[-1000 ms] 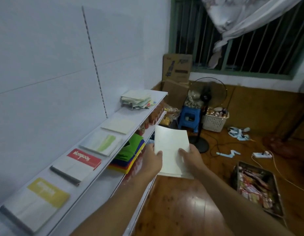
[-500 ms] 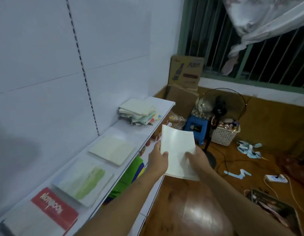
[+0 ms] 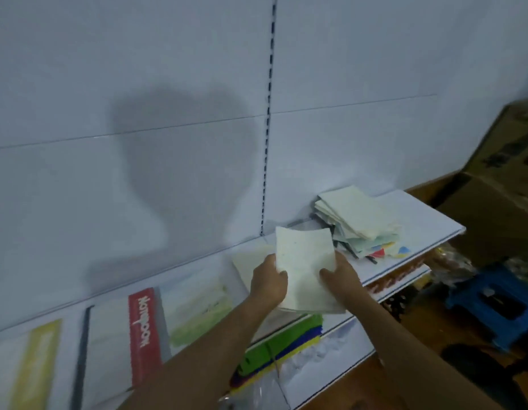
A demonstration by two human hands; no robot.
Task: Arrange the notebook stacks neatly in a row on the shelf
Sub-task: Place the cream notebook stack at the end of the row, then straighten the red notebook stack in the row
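Pale notebooks held up in both hands, just over the front edge of the top shelf. Not set down yet. Left hand curled round the left side of the bunch, thumb on top. Right hand curled round the right side, thumb pressed on the cover. Looks like a few thin books together, lower corners fanned out a bit under the hands.

Right under the bunch, another pale notebook lying flat on the shelf. Further left, a row already laid out: a green-streaked one, then a red-banded one, then a yellow-banded one. To the right, near the wall, a messy heap of notebooks, corners sticking out every way, near the held bunch.

On the shelf below, a bright stack of coloured folders. Off to the right, a blue stool and a brown cardboard box.

Could go wrong from here: thin books sliding apart if one hand lets go first. Could drop off the front edge, since half the bunch hangs past it. Could land crooked on the pale one below and spoil the row. Could bump the messy heap and spill it.
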